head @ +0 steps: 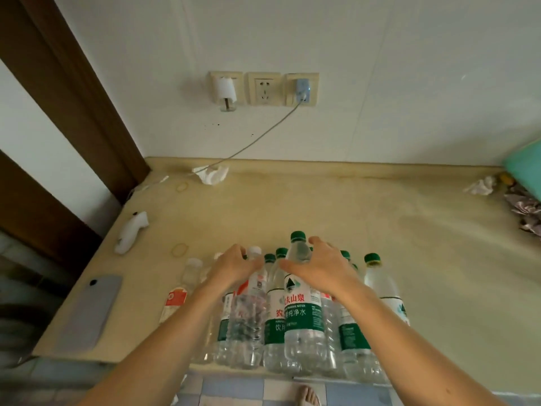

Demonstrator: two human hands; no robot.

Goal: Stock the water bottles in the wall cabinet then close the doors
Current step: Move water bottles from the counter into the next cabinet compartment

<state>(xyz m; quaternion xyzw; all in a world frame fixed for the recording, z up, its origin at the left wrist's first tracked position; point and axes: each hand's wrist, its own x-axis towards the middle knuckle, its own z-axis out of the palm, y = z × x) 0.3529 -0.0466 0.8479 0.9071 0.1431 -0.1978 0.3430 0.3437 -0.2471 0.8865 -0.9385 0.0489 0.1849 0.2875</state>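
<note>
Task looks barely started. A cluster of clear plastic water bottles (295, 315), most with green caps and green-and-white labels, a few with white caps and red labels, stands bunched at the near edge of the beige counter (336, 206), lower centre of frame. No wall cabinet or doors in view, so cannot tell whether any bottles are stocked; the whole group on the counter is still to be moved and the doors closed after.

The right hand (322, 269), centre of frame, has its fingers curled round the shoulder of the tallest-standing green-capped bottle (298, 253); looks like a grip, probably the pick-up. The left hand (234, 266), just left of it, curls over the neck of a white-capped bottle (254, 259); fingertips are hidden, so I cannot tell if it truly clamps or just rests there.

Elsewhere: a grey phone (90, 312) lower left, a white handheld gadget (130, 234) mid left, crumpled tissue (212, 174) by the wall under three wall sockets (263, 88) with a cable, a teal container (524, 168) at right edge.
</note>
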